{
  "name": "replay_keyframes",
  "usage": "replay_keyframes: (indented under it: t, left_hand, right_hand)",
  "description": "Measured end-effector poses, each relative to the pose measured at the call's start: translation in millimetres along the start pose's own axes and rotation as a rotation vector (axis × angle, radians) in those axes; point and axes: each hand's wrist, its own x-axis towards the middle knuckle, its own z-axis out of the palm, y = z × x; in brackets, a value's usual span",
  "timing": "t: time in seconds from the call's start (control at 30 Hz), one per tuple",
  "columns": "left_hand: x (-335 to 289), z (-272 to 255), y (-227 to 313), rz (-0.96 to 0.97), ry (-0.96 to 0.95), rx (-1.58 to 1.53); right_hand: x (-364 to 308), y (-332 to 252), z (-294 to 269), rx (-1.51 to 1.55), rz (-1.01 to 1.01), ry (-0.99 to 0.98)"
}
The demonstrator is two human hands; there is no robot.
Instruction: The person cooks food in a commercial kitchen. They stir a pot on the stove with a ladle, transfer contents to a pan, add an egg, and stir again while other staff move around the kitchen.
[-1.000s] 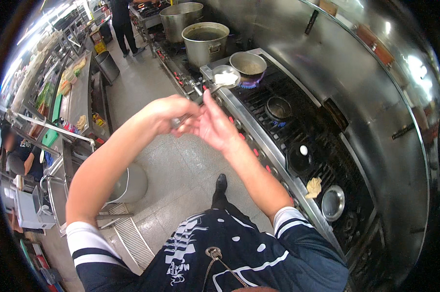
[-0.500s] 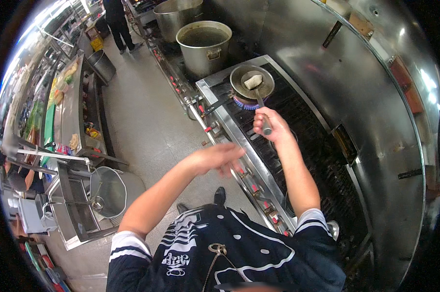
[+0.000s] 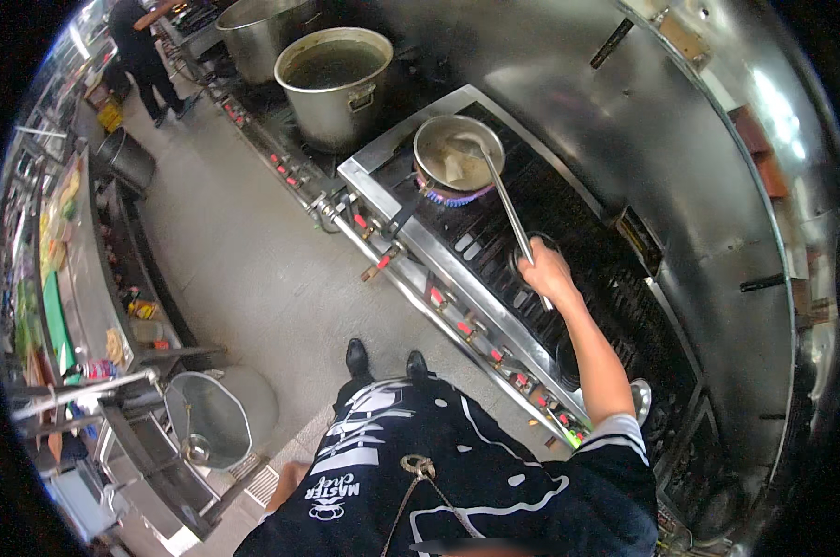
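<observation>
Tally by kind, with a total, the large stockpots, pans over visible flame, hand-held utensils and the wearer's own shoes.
Large stockpots: 2
Pan over visible flame: 1
Long-handled utensil in the right hand: 1
Wearer's shoes: 2
Total: 6

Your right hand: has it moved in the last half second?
Yes. Judged against the flame, the right hand is now farther away, down and to the right in the view.
</observation>
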Motion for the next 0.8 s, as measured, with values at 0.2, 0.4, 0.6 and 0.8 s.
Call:
replay_keyframes:
  t: [0.2, 0.4, 0.6, 0.8]
  left_hand:
    - [61.2, -113.1, -41.5, -0.112, 0.072, -1.042]
    - [83.2, -312.4, 78.7, 0.311, 0.418, -1.045]
    - [5.3, -331.2, 179.8, 0.557, 0.535, -1.129]
    - [22.9, -162.4, 143.6, 0.336, 0.289, -0.998]
  right_hand:
    - [-46.0, -11.2, -57.4, -0.092, 0.053, -0.032]
    - [-26.7, -23.9, -52.6, -0.161, 0.016, -0.108]
    - [10.0, -7.1, -18.3, -0.063, 0.022, -0.140]
    - [-11.4, 23.4, 15.4, 0.393, 0.157, 0.016]
